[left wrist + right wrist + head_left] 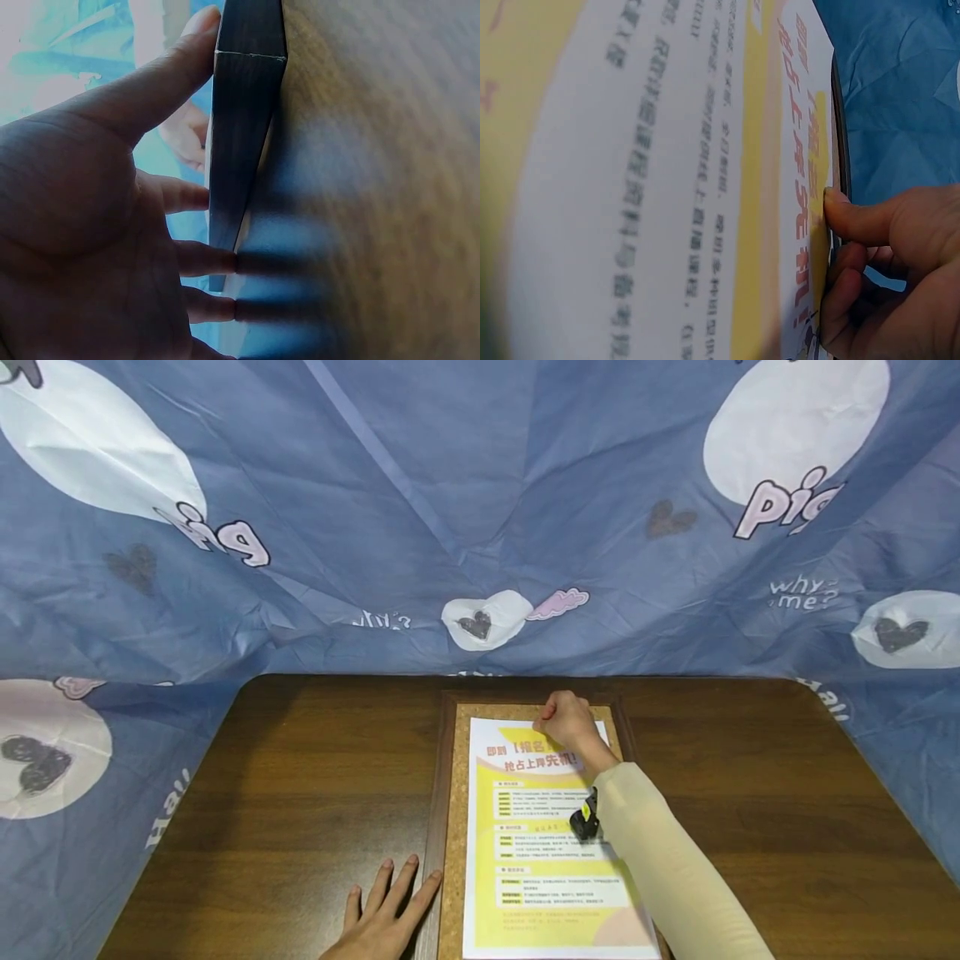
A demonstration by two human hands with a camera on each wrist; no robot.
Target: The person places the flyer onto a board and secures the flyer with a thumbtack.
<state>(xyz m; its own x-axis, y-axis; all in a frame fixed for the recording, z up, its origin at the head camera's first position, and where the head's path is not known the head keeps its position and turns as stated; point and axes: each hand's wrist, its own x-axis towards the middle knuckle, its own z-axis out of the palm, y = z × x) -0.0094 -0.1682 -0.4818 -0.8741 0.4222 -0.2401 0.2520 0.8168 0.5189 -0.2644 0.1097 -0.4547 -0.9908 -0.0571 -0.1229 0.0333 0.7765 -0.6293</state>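
A yellow and white printed poster [555,860] lies over a cork board [454,843] with a dark wooden frame. At the poster's top edge is my right hand [570,727], its fingers curled. In the right wrist view the right thumb [855,217] touches the top of the sheet, apart from the curled fingers; anything under its tip is hidden. My left hand [382,910] lies spread beside the board's left side. Seen from the left wrist, its fingers and thumb are straight and meet the dark frame [247,112].
The board rests on a brown wooden table [315,777] with rounded far corners. A blue patterned cloth [420,510] hangs behind and around the table. A black wrist camera [584,818] sits by the right sleeve [667,860], which crosses the poster's right side.
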